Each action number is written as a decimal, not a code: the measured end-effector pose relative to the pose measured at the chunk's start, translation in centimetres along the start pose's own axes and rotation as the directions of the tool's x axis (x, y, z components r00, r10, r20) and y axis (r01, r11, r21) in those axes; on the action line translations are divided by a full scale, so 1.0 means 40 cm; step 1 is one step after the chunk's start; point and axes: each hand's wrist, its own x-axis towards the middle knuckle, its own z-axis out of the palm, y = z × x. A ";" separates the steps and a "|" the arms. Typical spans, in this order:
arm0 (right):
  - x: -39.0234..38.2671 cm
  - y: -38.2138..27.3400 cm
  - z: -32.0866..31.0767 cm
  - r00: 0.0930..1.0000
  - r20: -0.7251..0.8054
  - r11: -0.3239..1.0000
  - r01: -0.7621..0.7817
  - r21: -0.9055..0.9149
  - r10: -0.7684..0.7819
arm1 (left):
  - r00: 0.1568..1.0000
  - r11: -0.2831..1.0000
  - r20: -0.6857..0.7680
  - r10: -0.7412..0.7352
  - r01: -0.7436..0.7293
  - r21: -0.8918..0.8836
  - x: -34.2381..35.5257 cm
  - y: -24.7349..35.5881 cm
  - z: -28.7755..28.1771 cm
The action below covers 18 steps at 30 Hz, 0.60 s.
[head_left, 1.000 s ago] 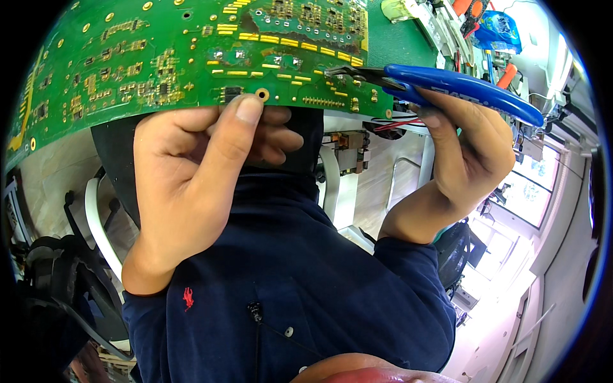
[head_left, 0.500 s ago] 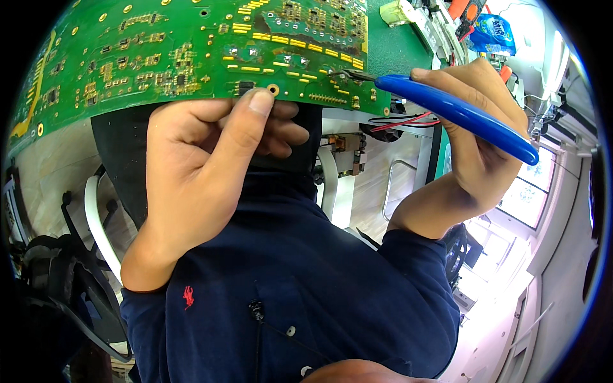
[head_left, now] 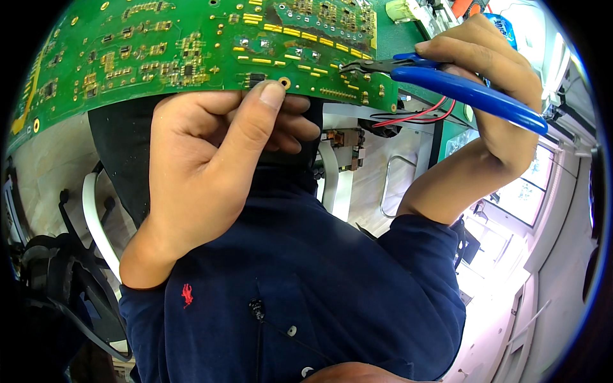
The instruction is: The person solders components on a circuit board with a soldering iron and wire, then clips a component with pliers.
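Note:
A large green circuit board (head_left: 147, 70) with gold pads and small dark chips spans the top left of the view. My left hand (head_left: 211, 153) pinches its near edge, thumb on top beside a ringed hole and fingers curled beneath. In my right hand (head_left: 491, 70) is a pair of blue-handled cutting pliers (head_left: 472, 96). Their dark metal jaws reach left over the board's right part, with the tip at a small component or pad near the gold strips. Whether the jaws grip anything there is too small to tell.
Red and black wires (head_left: 421, 118) hang at the bench edge right of the board. Farther back on the green bench top (head_left: 399, 48) lie a pale yellow-green roll (head_left: 401, 9), tools and a blue packet (head_left: 504, 29). A black chair (head_left: 57, 274) stands at the lower left.
My right hand and the pliers have shifted up and to the right, and more of the metal jaws now shows. The board and my left hand have moved slightly right and up.

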 end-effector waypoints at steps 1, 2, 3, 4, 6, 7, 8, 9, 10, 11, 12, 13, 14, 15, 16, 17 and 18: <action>0.010 -0.002 -0.015 0.999 0.034 1.000 0.017 -0.008 -0.017 | 1.000 1.000 0.000 0.002 -0.002 0.000 0.001 0.000 0.000; 0.017 -0.002 -0.022 0.997 0.067 0.999 0.034 -0.015 -0.033 | 1.000 1.000 -0.001 0.004 -0.004 0.000 0.001 0.000 0.000; 0.017 0.000 0.001 0.996 -0.088 0.999 -0.004 0.036 0.008 | 1.000 1.000 0.010 0.003 -0.003 -0.003 0.000 -0.001 0.001; 0.017 0.004 0.040 0.969 -0.240 0.995 -0.035 0.088 0.055 | 1.000 1.000 0.023 0.007 -0.007 -0.007 -0.001 -0.004 -0.002; 0.023 0.004 0.035 0.977 -0.210 0.997 -0.031 0.078 0.046 | 0.999 1.000 0.044 0.011 -0.011 -0.006 -0.002 -0.004 -0.006; 0.034 0.007 -0.012 1.000 -0.024 1.000 0.018 0.025 -0.017 | 0.999 1.000 0.038 0.009 -0.009 0.002 -0.001 -0.003 -0.006; 0.039 0.004 -0.039 0.984 0.166 0.997 0.071 -0.023 -0.066 | 0.999 1.000 0.038 0.007 -0.007 0.006 -0.003 -0.001 -0.006; 0.043 0.003 -0.037 0.986 0.153 0.998 0.068 -0.015 -0.065 | 0.999 1.000 0.037 0.004 -0.004 0.007 -0.003 0.000 -0.007; 0.042 0.001 -0.036 0.988 0.141 0.998 0.058 -0.008 -0.057 | 0.999 1.000 0.043 -0.001 0.001 0.006 -0.002 0.001 -0.007; 0.041 0.001 -0.034 0.990 0.129 0.999 0.049 0.000 -0.048 | 0.999 1.000 0.049 -0.007 0.007 0.005 0.000 0.001 -0.006; 0.037 0.005 -0.028 0.995 0.089 0.999 0.047 0.020 -0.049 | 0.999 1.000 0.044 -0.017 0.017 0.002 0.001 0.002 -0.004; 0.032 0.010 -0.017 0.998 0.048 0.998 0.048 0.041 -0.050 | 0.999 1.000 0.038 -0.026 0.026 0.001 0.000 0.004 -0.002; 0.028 0.014 -0.007 0.999 0.008 0.997 0.051 0.061 -0.051 | 0.999 0.999 0.031 -0.035 0.035 -0.001 0.000 0.005 -0.001; 0.025 0.013 0.001 0.999 -0.024 0.998 0.045 0.049 -0.044 | 0.999 0.999 0.031 -0.036 0.036 0.001 0.000 0.007 0.000; 0.023 0.010 0.008 0.998 -0.056 0.999 0.038 0.037 -0.036 | 0.999 0.999 0.031 -0.038 0.038 0.002 0.001 0.007 0.001; 0.020 0.007 0.017 0.996 -0.087 0.999 0.031 0.026 -0.029 | 0.999 0.999 0.031 -0.040 0.040 0.002 0.002 0.007 0.001; 0.005 0.008 0.029 0.991 -0.130 0.999 -0.008 0.046 0.014 | 0.998 0.999 0.027 -0.051 0.051 0.003 0.001 0.008 0.001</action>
